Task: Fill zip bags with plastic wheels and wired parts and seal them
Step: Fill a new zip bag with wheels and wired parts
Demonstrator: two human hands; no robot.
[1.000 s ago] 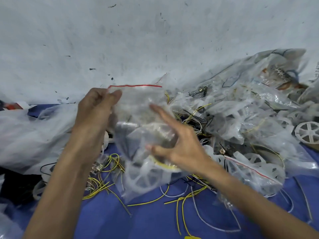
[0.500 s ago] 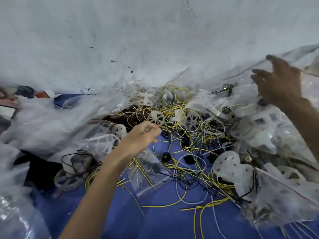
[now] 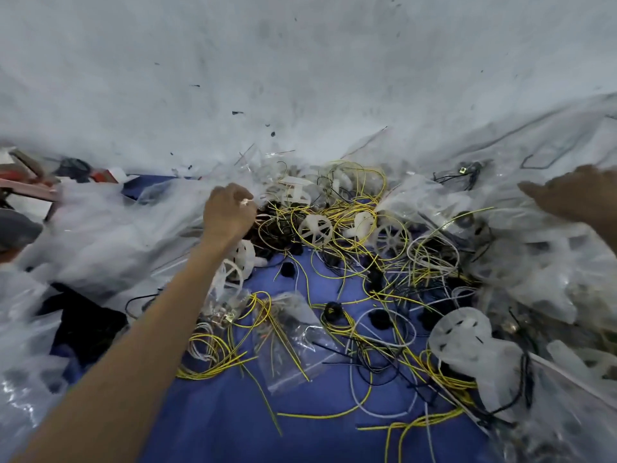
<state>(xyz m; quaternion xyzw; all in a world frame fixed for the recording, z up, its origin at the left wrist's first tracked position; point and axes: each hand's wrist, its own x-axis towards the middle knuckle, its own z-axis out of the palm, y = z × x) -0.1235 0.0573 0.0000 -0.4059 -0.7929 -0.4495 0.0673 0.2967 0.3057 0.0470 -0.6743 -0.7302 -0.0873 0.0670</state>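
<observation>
Left hand [image 3: 230, 212] reaches to the far side of the loose pile. Its fingers are curled tight, with a small shiny glint at the fingertips. Could be pinching a small part, but it cannot be told for sure. Right hand [image 3: 574, 195] is at the far right, fingers spread and relaxed, holding nothing, over the heap of filled bags [image 3: 551, 279]; touching or just above them is not clear.

Neither hand holds a bag. One small zip bag [image 3: 290, 342] lies flat on the blue surface [image 3: 233, 412], centre-near, with a few yellow wires inside or across it. Its seal state is unreadable.

Plastic wheels [image 3: 315, 228] lie loose in the far-centre tangle, more beside the left forearm. Wired parts [image 3: 350, 208], yellow, white and black leads, sprawl from far-centre to the near right. A white disc [image 3: 460, 332] sits near-right on the wires. Crumpled plastic sheeting [image 3: 100, 235] is at the left, a white wall [image 3: 300, 61] behind.

Progress, as a judgement: partway. The right heap holds many packed bags, so a good share looks done. Plenty of loose wheels and wires are unbagged. The likely step in hand is gathering parts for the next bag; then fill and seal.
</observation>
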